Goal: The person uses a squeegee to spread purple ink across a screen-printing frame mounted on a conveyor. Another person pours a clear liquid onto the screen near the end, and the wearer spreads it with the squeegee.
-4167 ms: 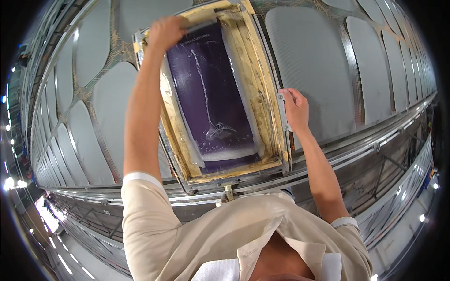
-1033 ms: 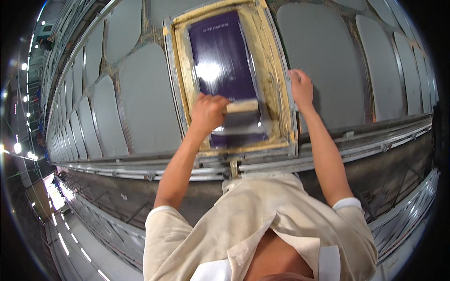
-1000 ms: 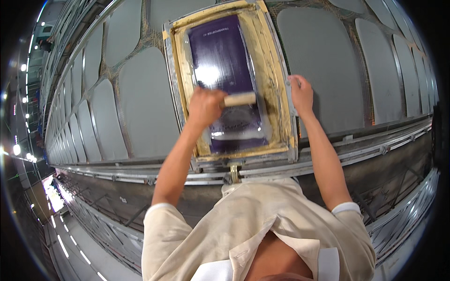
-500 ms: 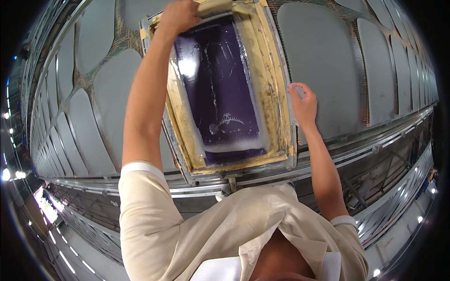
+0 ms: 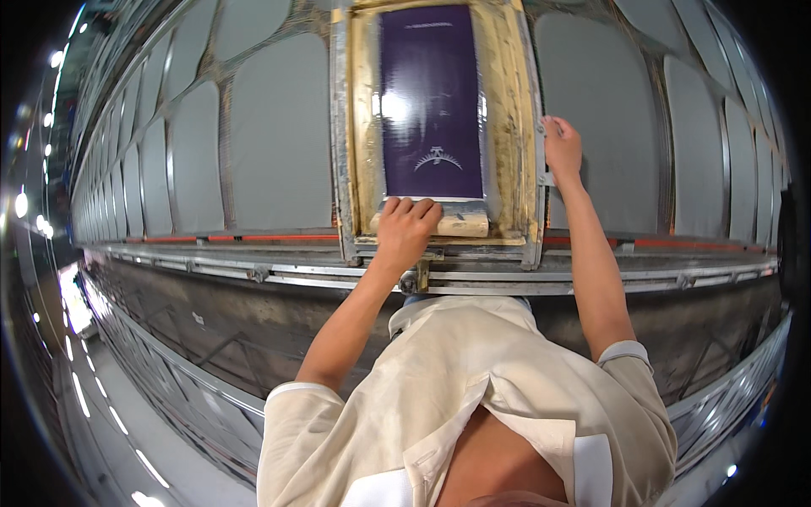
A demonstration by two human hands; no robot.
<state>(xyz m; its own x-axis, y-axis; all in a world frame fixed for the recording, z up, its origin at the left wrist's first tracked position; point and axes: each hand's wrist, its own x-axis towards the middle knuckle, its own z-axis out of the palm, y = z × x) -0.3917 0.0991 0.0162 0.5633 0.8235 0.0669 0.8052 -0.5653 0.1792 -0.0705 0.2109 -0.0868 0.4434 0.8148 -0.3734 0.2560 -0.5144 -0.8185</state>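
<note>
A screen-printing frame (image 5: 513,110) with a yellowed, tape-covered border lies in front of me. Its dark purple mesh (image 5: 431,93) carries a small pale arched design near the close end. My left hand (image 5: 409,226) is closed over a squeegee (image 5: 465,221), which lies across the near end of the mesh, just inside the border. At the frame's right outer edge, my right hand (image 5: 563,152) has its fingers curled against the metal rim. Its fingertips are partly hidden there.
Grey rounded panels (image 5: 279,135) line the long table on both sides of the frame. A metal rail (image 5: 321,275) runs along the table's near edge, between me and the frame. Bright lights show at the far left.
My left hand has drawn the squeegee from the far end to the near end, leaving the wet, streaked mesh smooth. My right hand has come against the frame's edge.
</note>
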